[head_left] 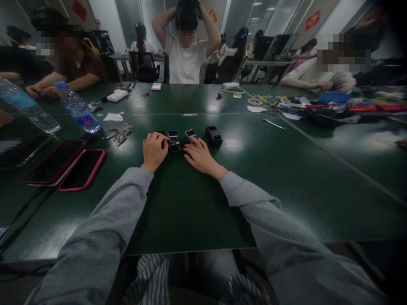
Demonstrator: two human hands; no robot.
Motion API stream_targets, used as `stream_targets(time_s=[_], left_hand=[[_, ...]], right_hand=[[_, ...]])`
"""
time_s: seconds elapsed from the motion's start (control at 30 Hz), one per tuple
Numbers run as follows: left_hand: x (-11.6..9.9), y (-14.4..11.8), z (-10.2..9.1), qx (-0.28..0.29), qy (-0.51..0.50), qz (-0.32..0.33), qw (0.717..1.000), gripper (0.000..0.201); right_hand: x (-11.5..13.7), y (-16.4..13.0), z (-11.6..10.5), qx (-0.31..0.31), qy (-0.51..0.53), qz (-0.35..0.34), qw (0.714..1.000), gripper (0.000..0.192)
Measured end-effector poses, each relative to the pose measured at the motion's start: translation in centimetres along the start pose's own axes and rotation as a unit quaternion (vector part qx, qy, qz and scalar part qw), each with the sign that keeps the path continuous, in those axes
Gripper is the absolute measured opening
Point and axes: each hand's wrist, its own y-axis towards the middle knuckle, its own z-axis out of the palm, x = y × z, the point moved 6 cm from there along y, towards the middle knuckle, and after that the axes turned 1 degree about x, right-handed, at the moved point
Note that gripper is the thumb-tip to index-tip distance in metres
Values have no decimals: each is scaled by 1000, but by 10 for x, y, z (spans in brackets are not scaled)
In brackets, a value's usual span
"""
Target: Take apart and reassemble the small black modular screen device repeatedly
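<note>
Green table [286,178] — both hands, left hand [154,150] and right hand [200,157], loosely curled on small black modules [174,145]

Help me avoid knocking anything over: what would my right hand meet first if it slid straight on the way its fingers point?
The right hand points forward and slightly left. Its fingertips are already at a small blue-topped block, so that comes first, though whether they touch it is unclear.

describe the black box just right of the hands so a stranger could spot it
Start at the green table and find the person's right hand near its middle. Just past its fingertips, to the right, sits a small black box. Unlike the blue-topped pieces beside it, it is all black and no hand touches it.
</note>
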Motion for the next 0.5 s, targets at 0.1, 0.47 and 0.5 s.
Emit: stream_targets(time_s=[0.1, 0.47, 0.5], left_hand=[[0, 0, 1, 8, -5, -6, 1000, 21], [0, 0, 2, 4, -7, 6, 1000, 18], [0, 0, 2, 4, -8, 7, 1000, 18]], right_hand=[[0, 0, 0, -1, 0, -2, 1000, 35], [-1, 0, 1, -1, -3, -3, 1000, 36], [-1, 0, 1, 1, -2, -3, 1000, 36]])
